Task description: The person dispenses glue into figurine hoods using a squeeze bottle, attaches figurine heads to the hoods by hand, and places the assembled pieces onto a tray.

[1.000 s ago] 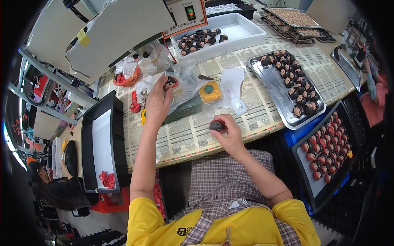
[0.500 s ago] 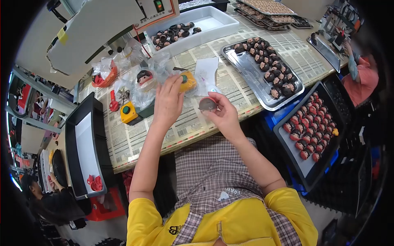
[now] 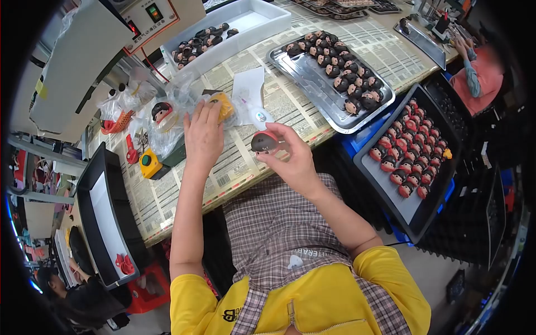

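My right hand (image 3: 291, 161) pinches a doll head (image 3: 263, 143) with black hair, a red edge and a painted face, just above the table's front edge. My left hand (image 3: 204, 137) lies palm down with its fingers stretched out, beside a yellow button box (image 3: 223, 106) partly wrapped in clear plastic. Whether the fingertips touch that box I cannot tell. To the left, another doll head (image 3: 162, 111) with a red edge sits amid clear plastic under the press machine (image 3: 78, 67). A second yellow button box (image 3: 149, 163) with a green button stands nearer the front.
A metal tray (image 3: 352, 127) holds rows of black-haired heads; a black tray (image 3: 385, 184) at right holds red-edged ones. A white bin (image 3: 251, 34) stands behind. At left is a black tray (image 3: 103, 209) with red pieces (image 3: 125, 264). Two people work nearby.
The view has shifted, so the table things appear further left and higher. My right hand has turned the doll head, and its painted face now shows. My left hand has drawn slightly off the yellow button box.
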### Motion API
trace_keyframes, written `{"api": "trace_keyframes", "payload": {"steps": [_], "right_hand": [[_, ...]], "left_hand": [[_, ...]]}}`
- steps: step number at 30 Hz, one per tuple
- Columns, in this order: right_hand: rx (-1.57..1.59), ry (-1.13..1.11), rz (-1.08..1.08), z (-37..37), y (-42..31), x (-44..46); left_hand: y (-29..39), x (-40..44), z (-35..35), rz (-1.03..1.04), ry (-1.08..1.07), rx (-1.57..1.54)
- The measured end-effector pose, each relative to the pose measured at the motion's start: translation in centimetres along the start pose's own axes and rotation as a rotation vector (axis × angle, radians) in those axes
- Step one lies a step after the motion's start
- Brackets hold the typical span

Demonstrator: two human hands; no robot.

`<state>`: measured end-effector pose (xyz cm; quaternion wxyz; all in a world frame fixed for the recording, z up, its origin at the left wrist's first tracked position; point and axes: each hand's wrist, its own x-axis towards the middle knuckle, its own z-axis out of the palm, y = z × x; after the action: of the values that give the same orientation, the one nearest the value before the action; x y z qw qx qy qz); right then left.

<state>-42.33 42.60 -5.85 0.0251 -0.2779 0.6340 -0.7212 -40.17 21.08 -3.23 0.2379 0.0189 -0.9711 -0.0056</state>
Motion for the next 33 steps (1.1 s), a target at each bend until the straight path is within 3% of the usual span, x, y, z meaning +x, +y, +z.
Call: {"api": "trace_keyframes", "payload": {"steps": [3, 9, 12, 14, 23, 33], "right_hand": [[-0.046, 0.006, -0.036, -0.4, -0.6, -0.3], [0.053, -0.022, -0.102, -0.3, -1.1, -1.1], [0.008, -0.033, -0.164, -0.2, -1.0, -1.3], [-0.130, -0.031, -0.289, -0.7, -1.4, -1.1], [0.088, -0.134, -0.072, -1.6, -1.4, -1.5], [-0.013, -0.254, -0.090, -2.3, -1.9, -1.3]], "left_hand": [[1.7, -1.5, -1.1, -0.048, 0.065, -0.081], [8.2, -5.4, -3.4, -0.594, -0.317, -1.720], [9.2, -5.8, -3.9, -0.656, -0.231, -1.891], [9.1, -6.0, -3.9, -0.639, -0.219, -1.871], [8.8, -6.3, -4.5, -0.587, -0.169, -1.741], [8.8, -6.1, -5.0, -0.569, -0.166, -1.590]]}}
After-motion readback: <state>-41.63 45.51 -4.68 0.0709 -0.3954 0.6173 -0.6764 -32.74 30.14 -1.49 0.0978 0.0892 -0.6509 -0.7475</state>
